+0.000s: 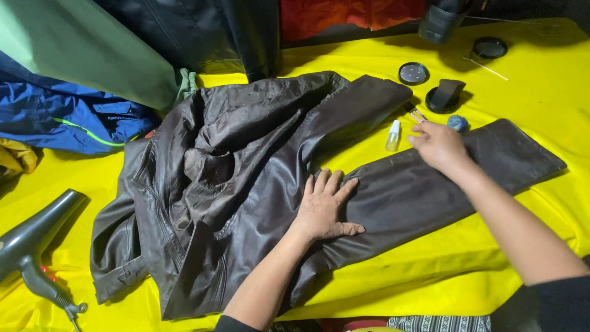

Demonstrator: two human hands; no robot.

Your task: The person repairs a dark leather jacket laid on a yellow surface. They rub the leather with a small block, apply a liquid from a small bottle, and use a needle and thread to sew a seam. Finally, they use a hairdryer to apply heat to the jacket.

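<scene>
Left hand (pixel 324 208) low in the centre of the frame, pressed flat with fingers spread on the dark brown leather jacket (pixel 246 184), gripping nothing. Jacket spread across the yellow table cover (pixel 528 80), body crumpled at centre left, one sleeve stretched out toward the right edge. Right hand (pixel 437 144) at centre right, resting over the upper edge of that sleeve, fingers loosely extended; nothing visibly held, though the underside stays hidden. Just left of its fingertips, a small clear bottle with a white cap (pixel 393 136), standing on the cover. Just above the fingers, a thin pen-like tool (pixel 414 113) and a small blue sponge (pixel 457 122). Further up, a round tin (pixel 413 73), a black applicator on a round base (pixel 445 96) and a round black lid (pixel 490 47). Lower left corner: grey hair dryer (pixel 31 237) lying on the cover. Upper left: blue garment (pixel 67 117) under a green one (pixel 74 43). Top centre: black jacket (pixel 203 31).
</scene>
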